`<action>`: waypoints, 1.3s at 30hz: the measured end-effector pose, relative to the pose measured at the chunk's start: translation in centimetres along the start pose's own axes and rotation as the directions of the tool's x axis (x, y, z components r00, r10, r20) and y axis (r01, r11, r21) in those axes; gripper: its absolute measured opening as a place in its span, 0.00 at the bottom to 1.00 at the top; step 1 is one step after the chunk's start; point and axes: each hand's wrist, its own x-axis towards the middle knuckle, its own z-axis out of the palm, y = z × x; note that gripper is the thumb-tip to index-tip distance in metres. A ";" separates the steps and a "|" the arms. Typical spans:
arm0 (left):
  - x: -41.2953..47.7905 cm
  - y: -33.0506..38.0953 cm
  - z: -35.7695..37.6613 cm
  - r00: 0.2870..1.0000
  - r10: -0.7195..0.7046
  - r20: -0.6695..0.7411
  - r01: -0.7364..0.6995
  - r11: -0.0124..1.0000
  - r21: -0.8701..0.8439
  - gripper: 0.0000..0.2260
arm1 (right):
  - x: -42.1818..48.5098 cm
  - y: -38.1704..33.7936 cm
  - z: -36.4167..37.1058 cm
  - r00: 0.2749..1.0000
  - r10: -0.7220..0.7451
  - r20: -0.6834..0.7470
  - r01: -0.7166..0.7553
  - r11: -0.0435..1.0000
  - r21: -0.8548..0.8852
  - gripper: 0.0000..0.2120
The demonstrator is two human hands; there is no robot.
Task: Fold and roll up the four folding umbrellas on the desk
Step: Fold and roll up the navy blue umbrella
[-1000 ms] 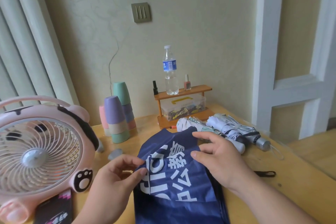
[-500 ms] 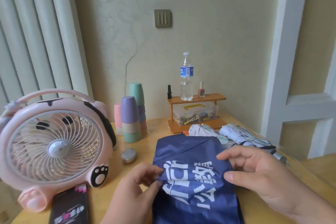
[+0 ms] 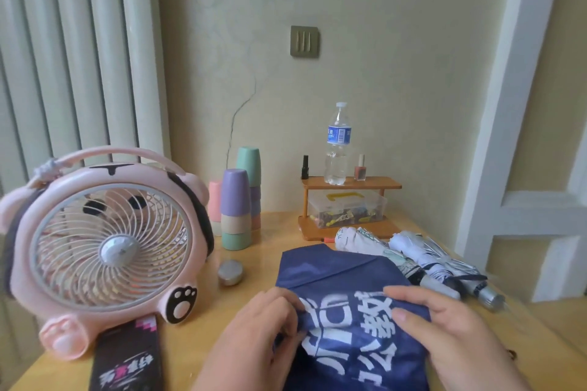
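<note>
Folding is judged in hand: the navy umbrella [image 3: 343, 270], near-centre on the desk [image 3: 273, 232], is pinched by the left hand [image 3: 254, 333] and right hand [image 3: 444, 327]. Aligned pleats are required before rolling.

A fan [image 3: 111, 251] stands at the left of the desk [image 3: 203, 327], stacked cups [image 3: 235, 209] behind to its right. A bottle [image 3: 338, 143] tops the rear shelf [image 3: 349, 182]. Before the shelf lie two rolled umbrellas [image 3: 422, 254], seemingly touching the spread umbrella [image 3: 333, 267] in front.

Single head cam, wide-angle, looking fwd & down, close over desk [image 3: 206, 324], facing wall [image 3: 381, 73]
</note>
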 end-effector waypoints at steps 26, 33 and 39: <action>-1.2 5.2 -0.4 0.917 -0.395 0.052 0.175 0.283 -0.943 0.24 | -4.3 2.7 -1.1 0.989 0.145 -0.033 -0.136 0.971 0.195 0.37; -1.4 5.0 0.1 0.915 -0.393 0.092 0.277 0.446 -0.851 0.15 | -4.7 3.1 -1.0 0.993 0.116 -0.013 -0.109 0.963 0.248 0.15; -1.4 4.7 -1.8 0.902 -0.402 0.158 0.372 0.540 -0.755 0.08 | -4.9 3.0 -0.7 0.996 0.089 -0.029 -0.083 0.982 0.168 0.13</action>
